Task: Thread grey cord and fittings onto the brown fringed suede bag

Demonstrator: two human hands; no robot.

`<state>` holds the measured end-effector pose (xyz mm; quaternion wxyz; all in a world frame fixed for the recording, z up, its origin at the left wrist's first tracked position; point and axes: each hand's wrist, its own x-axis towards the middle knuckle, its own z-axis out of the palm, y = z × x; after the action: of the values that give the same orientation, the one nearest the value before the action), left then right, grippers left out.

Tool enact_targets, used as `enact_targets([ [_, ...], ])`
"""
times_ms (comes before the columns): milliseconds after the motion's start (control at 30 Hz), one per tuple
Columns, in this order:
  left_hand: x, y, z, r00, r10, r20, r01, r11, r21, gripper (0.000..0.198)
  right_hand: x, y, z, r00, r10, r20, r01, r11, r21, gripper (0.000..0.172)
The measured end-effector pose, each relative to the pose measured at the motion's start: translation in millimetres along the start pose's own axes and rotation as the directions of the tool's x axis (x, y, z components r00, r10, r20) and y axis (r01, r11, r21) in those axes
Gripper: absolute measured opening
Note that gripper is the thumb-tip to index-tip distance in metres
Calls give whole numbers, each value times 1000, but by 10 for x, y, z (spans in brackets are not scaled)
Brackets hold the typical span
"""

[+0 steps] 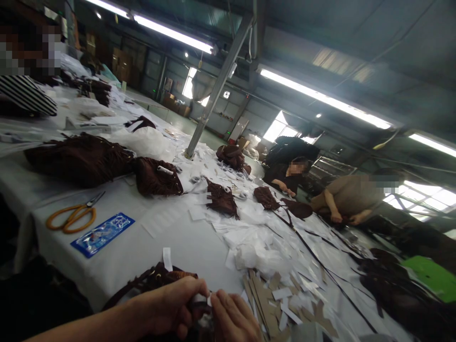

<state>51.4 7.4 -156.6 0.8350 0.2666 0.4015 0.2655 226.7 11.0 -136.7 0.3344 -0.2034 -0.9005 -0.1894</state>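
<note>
At the bottom edge my left hand (171, 308) is curled round a small white piece (198, 298) and rests on a brown fringed bag (156, 278) at the table's near edge. My right hand (235, 318) is closed against the same white piece, touching the left hand. What lies under the fingers is hidden. A white tag (167, 259) sticks up from the bag.
Orange-handled scissors (73, 216) and a blue packet (102, 234) lie to the left on the white table (171, 237). Several brown fringed bags (80, 159), white paper scraps, cardboard strips (263, 294) and black straps cover the table. Other people work at the far right and far left.
</note>
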Motion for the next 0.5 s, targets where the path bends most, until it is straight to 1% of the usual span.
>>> enact_targets([
  [100,-22,20,35,999,33,-39,-32,999,21,21,-45,31,17,997,-76,19,77,994,-82,32],
  [167,-36,13,68,994,87,-68,-84,995,47,26,-124,-8,70,996,-89,26,91,987,-130,33],
  [200,-43,1,85,989,128,-74,-122,990,71,27,-180,-51,99,998,-57,35,61,987,-151,35],
  [267,-54,-41,107,974,217,-68,-207,970,129,28,-322,-156,132,995,90,40,-81,977,-196,38],
  [300,-55,-71,106,966,252,-63,-241,959,148,28,-412,-196,119,981,193,32,-182,960,-211,39],
  [333,-50,-106,93,961,269,-59,-258,953,158,29,-517,-212,75,952,305,15,-295,931,-214,40],
  [367,-37,-144,67,959,277,-60,-265,951,158,30,-642,-200,-6,908,419,-8,-412,889,-202,41],
  [400,-13,-187,29,961,273,-51,-262,952,157,32,-789,-157,-130,846,532,-32,-529,830,-179,42],
  [433,19,-234,-17,966,254,-42,-245,957,153,36,-959,-92,-296,753,656,-59,-656,740,-146,43],
  [467,57,-285,-66,965,256,-51,-248,959,135,39,-1150,-12,-496,617,781,-98,-786,609,-101,45],
  [500,95,-338,-113,960,267,-79,-257,959,116,42,-1355,70,-717,441,887,-138,-897,440,-43,48],
])
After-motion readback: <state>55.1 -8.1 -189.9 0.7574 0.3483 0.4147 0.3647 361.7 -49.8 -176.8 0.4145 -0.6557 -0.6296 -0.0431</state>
